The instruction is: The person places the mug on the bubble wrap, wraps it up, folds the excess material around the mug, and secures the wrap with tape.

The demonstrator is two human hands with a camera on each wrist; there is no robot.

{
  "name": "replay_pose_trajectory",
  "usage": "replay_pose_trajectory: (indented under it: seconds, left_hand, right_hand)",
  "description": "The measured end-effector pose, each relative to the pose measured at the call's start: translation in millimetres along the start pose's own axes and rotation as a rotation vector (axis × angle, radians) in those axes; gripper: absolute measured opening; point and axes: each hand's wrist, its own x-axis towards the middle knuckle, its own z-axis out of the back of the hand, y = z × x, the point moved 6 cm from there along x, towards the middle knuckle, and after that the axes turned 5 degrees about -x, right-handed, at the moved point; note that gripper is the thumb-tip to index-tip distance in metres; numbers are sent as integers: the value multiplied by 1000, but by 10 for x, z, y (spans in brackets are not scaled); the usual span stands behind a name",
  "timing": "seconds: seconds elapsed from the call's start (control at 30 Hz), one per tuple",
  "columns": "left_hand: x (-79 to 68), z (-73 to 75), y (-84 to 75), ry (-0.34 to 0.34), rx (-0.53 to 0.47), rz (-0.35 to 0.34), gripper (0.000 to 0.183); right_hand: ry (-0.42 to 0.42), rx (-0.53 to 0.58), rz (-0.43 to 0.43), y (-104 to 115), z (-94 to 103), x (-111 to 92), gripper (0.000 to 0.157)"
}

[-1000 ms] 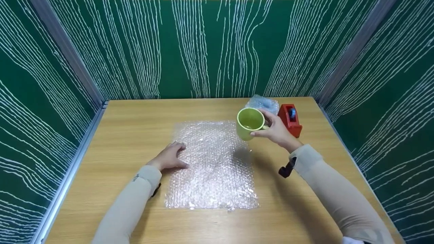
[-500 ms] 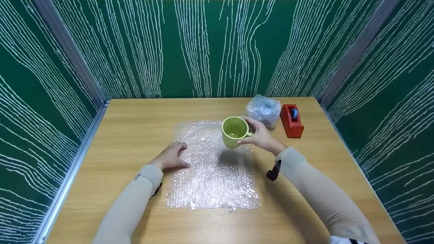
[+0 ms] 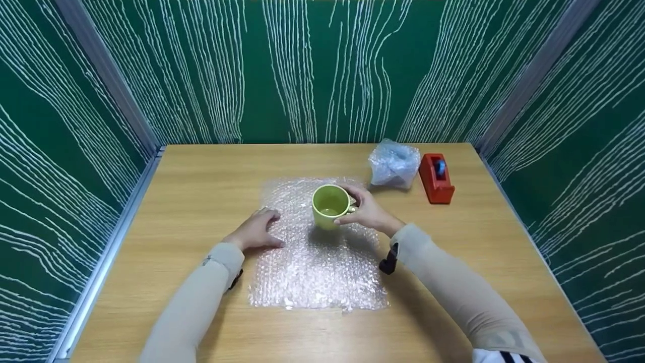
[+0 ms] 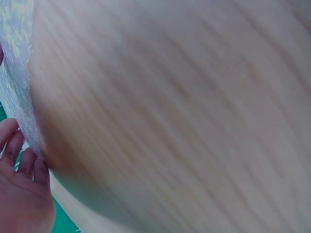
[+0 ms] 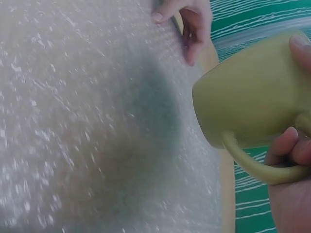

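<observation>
A sheet of bubble wrap [image 3: 312, 282] lies flat on the wooden table. My right hand [image 3: 369, 209] grips a yellow-green mug [image 3: 327, 204] by its handle side, fingers and thumb around it. The mug is upright over the sheet's upper middle; the right wrist view shows a gap and a shadow beneath the mug [image 5: 248, 92]. On the sheet's left edge rests my left hand [image 3: 254, 231], thumb and fingers spread apart. In the left wrist view its fingertips [image 4: 29, 158] are right at the wrap's edge.
At the back right stands a bubble-wrapped bundle [image 3: 394, 164]. Beside it is a red tape dispenser [image 3: 437, 180] with a blue roll. Green panels with white lines [image 3: 282, 70] close off the table's back and both sides.
My right hand has carried the mug leftward and toward me, from the wrap's upper right corner to over its middle. The wrapped bundle came into fuller view. My left hand stays put.
</observation>
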Motion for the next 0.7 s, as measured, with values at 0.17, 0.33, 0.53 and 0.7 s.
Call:
replay_pose_trajectory:
  seconds: [0.17, 0.33, 0.53, 0.7]
  left_hand:
    - [0, 4, -17, 2, -14, 13, 87]
    - [5, 12, -21, 3, -15, 18, 85]
    - [3, 19, -10, -3, -8, 15, 87]
    - [3, 3, 4, 7, 1, 30, 89]
  right_hand:
    - [16, 29, -21, -73, -144, 37, 96]
    - [26, 1, -50, -149, -244, 45, 96]
    - [39, 3, -58, -224, -286, 41, 97]
    - [46, 22, -64, -283, -276, 20, 97]
